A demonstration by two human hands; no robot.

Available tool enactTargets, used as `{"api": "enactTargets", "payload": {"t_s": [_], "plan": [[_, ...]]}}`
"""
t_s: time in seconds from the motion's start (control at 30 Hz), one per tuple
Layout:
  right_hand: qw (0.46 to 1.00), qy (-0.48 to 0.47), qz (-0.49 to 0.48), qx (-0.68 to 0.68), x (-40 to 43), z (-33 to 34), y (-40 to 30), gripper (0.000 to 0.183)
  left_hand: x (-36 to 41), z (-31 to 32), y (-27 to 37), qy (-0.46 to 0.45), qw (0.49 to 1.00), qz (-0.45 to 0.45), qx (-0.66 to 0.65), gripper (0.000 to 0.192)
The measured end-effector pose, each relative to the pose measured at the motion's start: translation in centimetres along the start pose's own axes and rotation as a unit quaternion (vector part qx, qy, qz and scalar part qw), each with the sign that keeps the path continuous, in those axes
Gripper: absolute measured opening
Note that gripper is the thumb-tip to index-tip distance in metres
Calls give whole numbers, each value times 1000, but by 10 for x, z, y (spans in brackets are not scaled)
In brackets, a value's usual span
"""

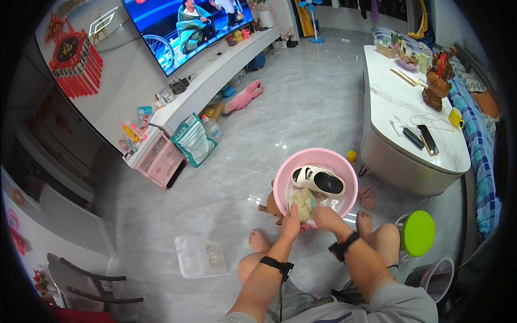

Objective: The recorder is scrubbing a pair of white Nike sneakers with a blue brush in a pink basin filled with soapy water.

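Note:
A pink plastic basin (350, 165) with a little water stands in front of me, resting on a brown animal-shaped stool (273, 205). Inside lies a white Nike slide sandal (319, 180) with a black insole. My left hand (292, 223) grips a pale yellow-green item (301, 204) over the near side of the basin, thumb on top. I cannot tell exactly what that item is. Close against its right side is my right hand (328, 220), blurred, fingers curled. Something light blue shows between the hand and the item; whether the right hand holds it is unclear.
A white-topped coffee table (404, 117) with a phone (428, 139) stands right of the basin. Nearby are a yellow cap (351, 156), a pinkish cloth (366, 198), a green-topped stool (419, 233) and a waste bin (443, 278). A translucent plastic jug (200, 257) lies at left.

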State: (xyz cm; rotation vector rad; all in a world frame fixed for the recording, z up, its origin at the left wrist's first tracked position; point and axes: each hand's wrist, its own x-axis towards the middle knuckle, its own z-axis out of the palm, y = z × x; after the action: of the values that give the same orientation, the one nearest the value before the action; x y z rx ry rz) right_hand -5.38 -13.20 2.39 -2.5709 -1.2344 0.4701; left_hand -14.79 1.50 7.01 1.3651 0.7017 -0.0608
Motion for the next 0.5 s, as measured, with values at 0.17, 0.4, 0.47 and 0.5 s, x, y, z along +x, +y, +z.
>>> {"api": "enactTargets", "payload": {"t_s": [0.17,0.4,0.47,0.5], "plan": [[976,151,78,133,-62,-59,-93,43,12,-16,-28,-6,988,73,135,77],[972,172,103,126,1,-6,21,37,6,12,-34,-48,922,203,325,69],[970,187,72,136,-20,-1,33,36,-11,25,-15,-77,947,144,277,61],[974,165,40,153,-11,-42,-27,36,2,-15,-17,-54,951,142,268,60]]}}
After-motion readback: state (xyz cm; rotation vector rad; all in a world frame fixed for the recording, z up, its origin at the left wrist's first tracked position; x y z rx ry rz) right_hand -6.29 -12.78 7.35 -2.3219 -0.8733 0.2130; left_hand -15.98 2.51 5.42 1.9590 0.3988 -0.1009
